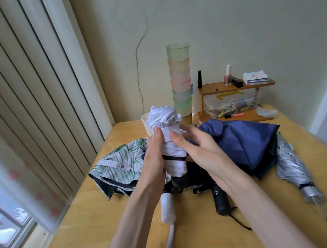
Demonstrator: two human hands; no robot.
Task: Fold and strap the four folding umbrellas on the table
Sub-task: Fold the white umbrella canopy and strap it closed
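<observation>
A white folding umbrella (170,143) stands upright above the table, its canopy rolled and bunched at the top, a dark strap round its lower part. My left hand (154,159) grips it from the left. My right hand (197,150) lies against its right side, thumb on the fabric and fingers behind. A leaf-print umbrella (118,167) lies loose at the left, with its white handle (167,208) pointing toward me. The navy umbrella (241,142) sprawls unfolded at the right, its black handle (221,200) near me. A silver umbrella (292,168) lies at the far right.
On the wooden table (88,222) a tall stack of pastel cups (180,81) stands just behind the white umbrella, beside a white cup (145,123). A small wooden shelf (235,87) with bottles and a clear plastic box (231,102) stands at the back right. Blinds and a window are to the left.
</observation>
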